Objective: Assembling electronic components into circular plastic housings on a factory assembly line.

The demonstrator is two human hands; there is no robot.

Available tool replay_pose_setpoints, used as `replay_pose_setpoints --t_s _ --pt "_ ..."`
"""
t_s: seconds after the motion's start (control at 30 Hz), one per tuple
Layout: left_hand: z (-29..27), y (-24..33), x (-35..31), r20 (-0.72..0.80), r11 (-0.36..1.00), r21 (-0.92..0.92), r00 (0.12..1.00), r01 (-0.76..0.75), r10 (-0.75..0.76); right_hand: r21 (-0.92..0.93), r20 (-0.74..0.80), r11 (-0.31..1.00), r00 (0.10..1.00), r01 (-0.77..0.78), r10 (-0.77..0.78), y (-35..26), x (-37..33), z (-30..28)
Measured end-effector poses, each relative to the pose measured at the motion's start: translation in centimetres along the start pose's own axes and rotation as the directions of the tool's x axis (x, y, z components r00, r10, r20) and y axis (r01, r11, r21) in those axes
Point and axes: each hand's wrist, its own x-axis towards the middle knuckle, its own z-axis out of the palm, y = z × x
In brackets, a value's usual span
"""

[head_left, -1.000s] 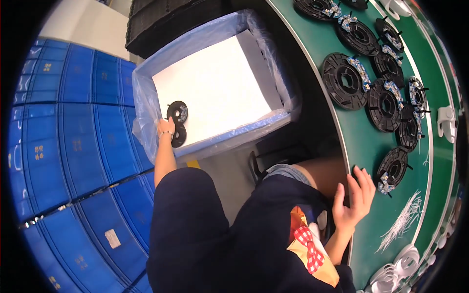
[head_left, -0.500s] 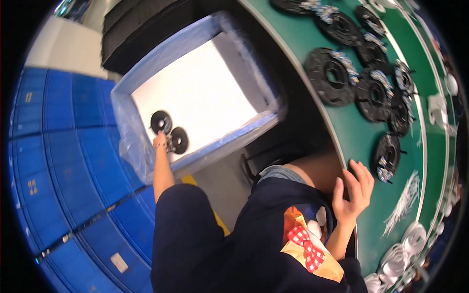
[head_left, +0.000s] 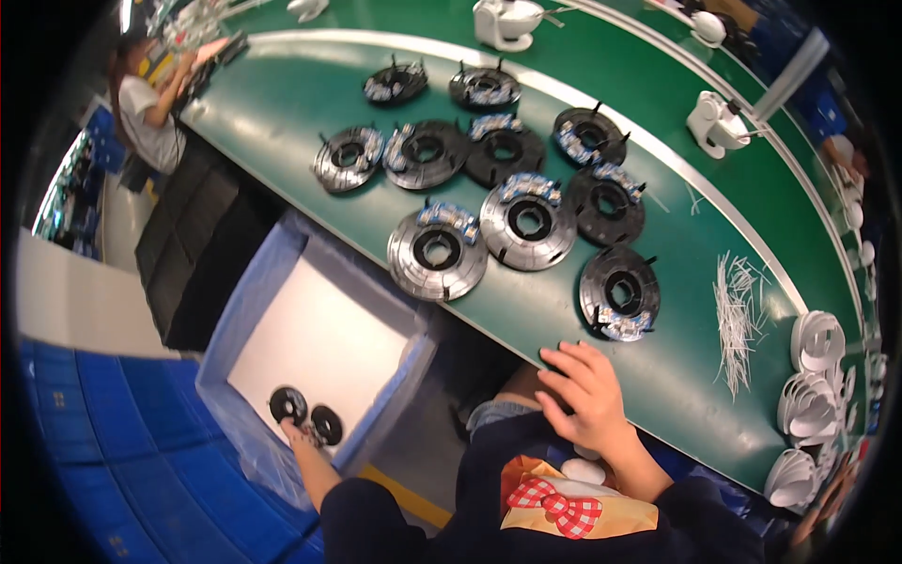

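My left hand [head_left: 297, 434] reaches down into a box [head_left: 214, 371] lined with clear bluish plastic. Its fingers close on the rim of a black round disc [head_left: 278, 407] with a hole in its middle. Right beside that disc is a second black disc [head_left: 328, 428], above the box's white bottom; whether the hand touches it too, I cannot make out. My right hand [head_left: 590, 399] is held open at the near edge of the green table [head_left: 526, 320], fingers spread and nothing in them. Closest to it on the table is a black ring-shaped part [head_left: 592, 291] carrying a small circuit board.
Several similar ring parts [head_left: 503, 235] cover the middle of the table. White strips [head_left: 738, 324] and white curved housings [head_left: 813, 414] lie to the right. Blue crates [head_left: 103, 451] stand at the left. Another person [head_left: 150, 117] sits at the table's far left end.
The view has swung toward the table, so the box now appears lower and more of the table shows. My left hand stays at the disc in the box; my right stays open by the edge.
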Motion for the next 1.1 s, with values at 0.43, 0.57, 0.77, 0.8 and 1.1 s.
replay_pose_setpoints --t_s 0.43,0.57,0.77,0.8,1.1 --pt "-6.4 -1.2 2.3 0.293 0.847 0.369 0.913 -0.383 0.285 0.136 -0.034 0.991 0.999 0.013 -0.009 -1.2 -0.1 -0.5" --pt "-4.8 -0.6 2.2 0.244 0.811 0.448 0.925 -0.375 0.293 0.159 -0.048 0.986 0.998 0.039 -0.032 -1.3 0.3 -0.7" --pt "2.5 0.1 -1.0 0.198 0.699 0.492 0.849 -0.518 0.490 0.180 -0.074 0.983 0.997 0.027 -0.014 -0.5 -0.1 -0.3" --pt "3.8 0.1 -1.7 0.139 0.737 0.474 0.867 -0.482 0.478 0.187 -0.086 0.982 0.996 0.032 -0.016 -0.5 -0.4 -0.3" --pt "4.0 8.4 -13.8 0.274 0.634 -0.060 0.598 -0.771 0.753 0.239 -0.099 0.970 0.995 0.031 -0.008 0.0 -0.9 -0.1"
